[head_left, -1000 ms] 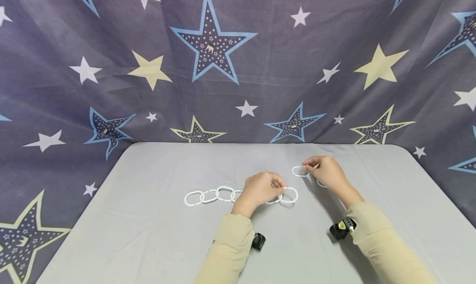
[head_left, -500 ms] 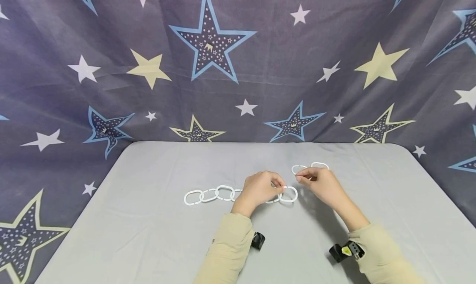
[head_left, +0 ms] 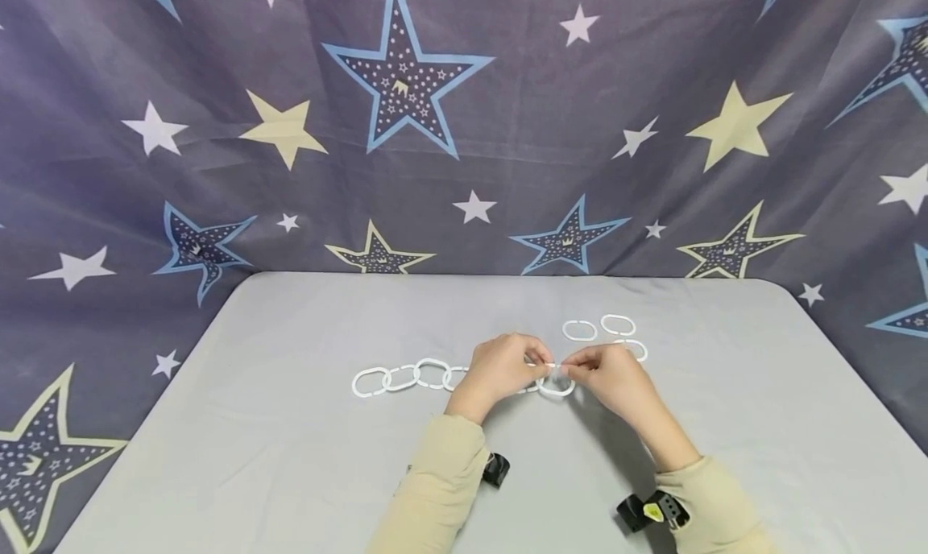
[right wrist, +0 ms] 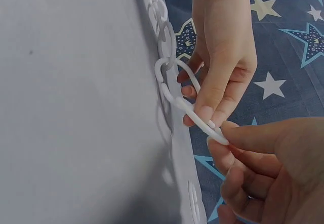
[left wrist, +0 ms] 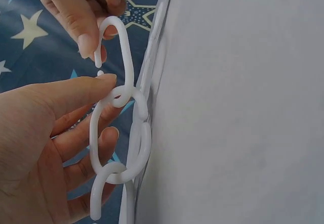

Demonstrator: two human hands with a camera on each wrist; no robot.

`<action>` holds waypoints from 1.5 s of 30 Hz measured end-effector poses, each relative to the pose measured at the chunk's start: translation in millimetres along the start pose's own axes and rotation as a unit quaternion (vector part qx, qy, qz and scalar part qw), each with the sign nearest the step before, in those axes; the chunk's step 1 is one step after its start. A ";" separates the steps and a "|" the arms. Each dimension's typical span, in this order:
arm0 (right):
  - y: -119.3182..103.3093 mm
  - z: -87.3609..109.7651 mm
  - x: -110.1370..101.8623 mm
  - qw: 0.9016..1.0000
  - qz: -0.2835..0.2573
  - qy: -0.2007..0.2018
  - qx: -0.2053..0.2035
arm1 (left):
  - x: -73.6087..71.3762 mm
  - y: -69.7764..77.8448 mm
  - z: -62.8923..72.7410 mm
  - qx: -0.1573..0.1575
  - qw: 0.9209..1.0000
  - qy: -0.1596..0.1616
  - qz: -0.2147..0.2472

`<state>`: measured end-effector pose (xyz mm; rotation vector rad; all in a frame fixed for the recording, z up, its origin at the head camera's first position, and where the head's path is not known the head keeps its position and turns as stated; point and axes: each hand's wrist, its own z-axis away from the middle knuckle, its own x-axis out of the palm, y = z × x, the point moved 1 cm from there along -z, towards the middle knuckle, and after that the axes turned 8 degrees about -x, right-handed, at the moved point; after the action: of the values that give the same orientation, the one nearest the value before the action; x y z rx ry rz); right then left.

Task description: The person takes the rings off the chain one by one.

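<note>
Your left hand has its thumb and fingers closed on a white, open-sided oval end link, plastic by the look of it, and your right hand pinches that same piece. Make it the centre of a dial in the head view: your left hand sits towards ten o'clock, your right at three. The left wrist view shows a narrow break in the link's side, one grip on either side of it.

The piece is hooked through its white oval neighbouring link, and the white oval-link chain runs towards nine o'clock over the pale grey tabletop, partly hidden by your left hand. Three loose white oval links lie from one to two o'clock, well apart from the chain (your right hand covers part of the lowest).

As I judge it, prying the break too wide could bend or snap the end link. Twist it, and the neighbouring link could slide round and drop out through the break. The neighbour has a break too, so a tug may part them there. Your grip on smooth, thin ends could also slip.
</note>
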<state>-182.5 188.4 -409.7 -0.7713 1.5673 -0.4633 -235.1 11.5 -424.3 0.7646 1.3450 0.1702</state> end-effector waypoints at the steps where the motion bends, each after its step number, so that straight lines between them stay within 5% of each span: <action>1: -0.2 0.0 0.7 1.000 0.000 0.002 0.000 | -0.6 -0.2 0.2 -0.001 1.000 0.000 -0.002; 22: 6.5 -3.4 12.7 1.000 0.000 0.020 0.004 | -25.9 -22.1 10.7 0.013 0.999 0.014 -0.046; 45: -2.3 4.0 4.6 1.000 0.010 0.024 -0.007 | -26.8 -21.0 25.4 0.005 0.999 0.019 -0.051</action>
<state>-178.1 184.1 -411.9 -0.7600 1.6225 -0.4603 -225.0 -28.5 -414.1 0.7024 1.4181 0.0983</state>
